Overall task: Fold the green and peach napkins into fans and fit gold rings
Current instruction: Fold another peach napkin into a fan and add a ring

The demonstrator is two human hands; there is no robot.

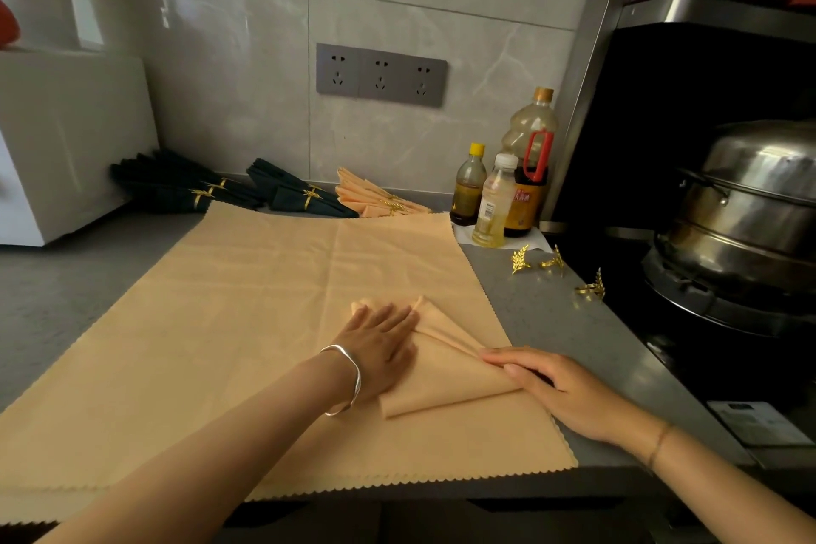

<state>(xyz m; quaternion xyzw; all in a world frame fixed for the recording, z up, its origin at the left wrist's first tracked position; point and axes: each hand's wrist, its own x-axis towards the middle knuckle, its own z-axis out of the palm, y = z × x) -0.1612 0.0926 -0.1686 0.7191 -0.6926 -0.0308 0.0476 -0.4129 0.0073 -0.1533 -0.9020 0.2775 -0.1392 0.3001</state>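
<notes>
A folded peach napkin (441,375) lies on top of a large flat peach napkin (247,314) spread over the counter. My left hand (379,345) presses flat on the folded piece's left part, fingers straight. My right hand (552,389) rests on its right corner, fingers laid along the fold. Three loose gold rings sit on the counter to the right: one gold ring (520,258), a second gold ring (553,261), a third gold ring (591,289). Finished dark green fans (176,186), more green fans (300,192) and a peach fan (375,197), each with a gold ring, lie against the wall.
Three bottles (508,190) stand at the back right on white paper. A stove with a steel steamer pot (742,208) is at the right edge. A white appliance (57,137) fills the left. The counter's front edge (441,492) runs just below the napkin.
</notes>
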